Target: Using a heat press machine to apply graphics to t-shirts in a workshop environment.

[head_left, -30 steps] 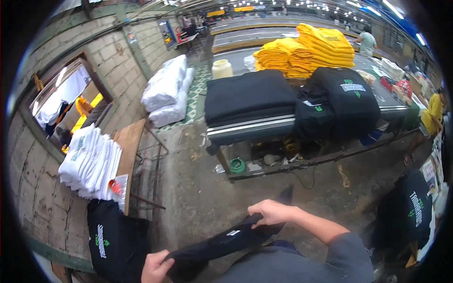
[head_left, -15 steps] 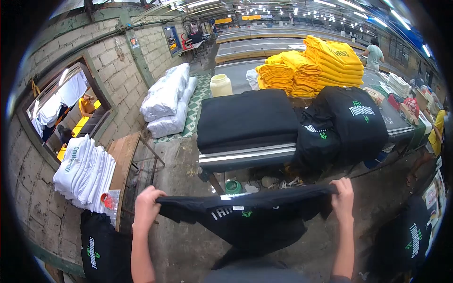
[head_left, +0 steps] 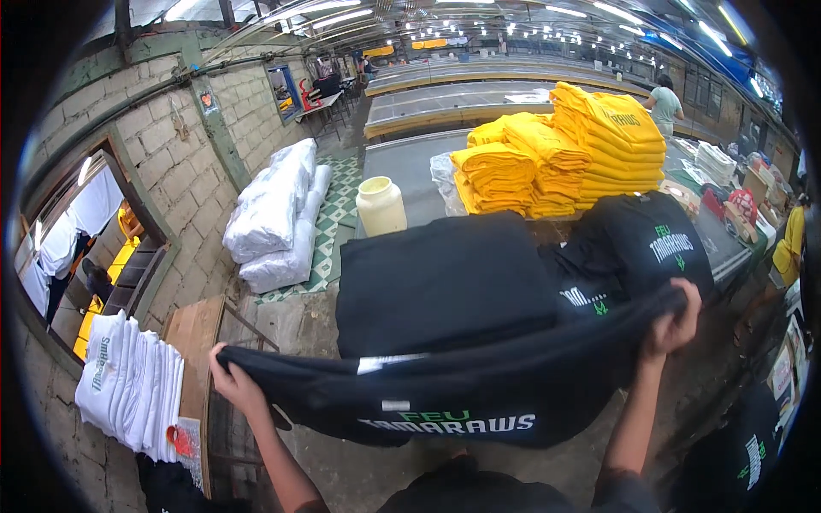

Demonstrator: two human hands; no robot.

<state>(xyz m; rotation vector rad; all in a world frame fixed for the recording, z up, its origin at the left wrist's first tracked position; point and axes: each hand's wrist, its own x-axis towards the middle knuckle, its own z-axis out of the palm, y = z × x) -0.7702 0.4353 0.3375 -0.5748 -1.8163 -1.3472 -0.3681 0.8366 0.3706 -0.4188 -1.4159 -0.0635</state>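
Shirts (head_left: pixel 132 389), white and folded, stand in a leaning stack well to the left of the flat black pile (head_left: pixel 445 282) and nearer the person. A wooden table (head_left: pixel 192 333), also left of the pile, bears them, with a small red item (head_left: pixel 180 440) at their right. Next comes the left hand (head_left: pixel 242 386), nearer than the pile's left corner, its fingers closed around one end of a black shirt (head_left: pixel 479 398). Two white wrapped bundles (head_left: pixel 274 209) lie one on the other beyond the pile, off to its left. A cream jar (head_left: pixel 380 209) stands just behind the pile's left part on a grey-topped table (head_left: pixel 415 175). The gripped shirt hangs stretched between both hands in front of the pile, sagging in the middle; whether it touches the pile, I cannot tell. Green and white print and a small white label show on it. Yellow folded shirts (head_left: pixel 564 158) are heaped behind the pile, toward its right. Printed black shirts (head_left: pixel 654 235) lie just right of the pile. Far beyond these, a person in a pale top (head_left: pixel 663 104) stands. The right hand (head_left: pixel 671 329), nearer than the pile and to its right, clenches the shirt's other end. Well right of the pile is a person in yellow (head_left: pixel 788 248).
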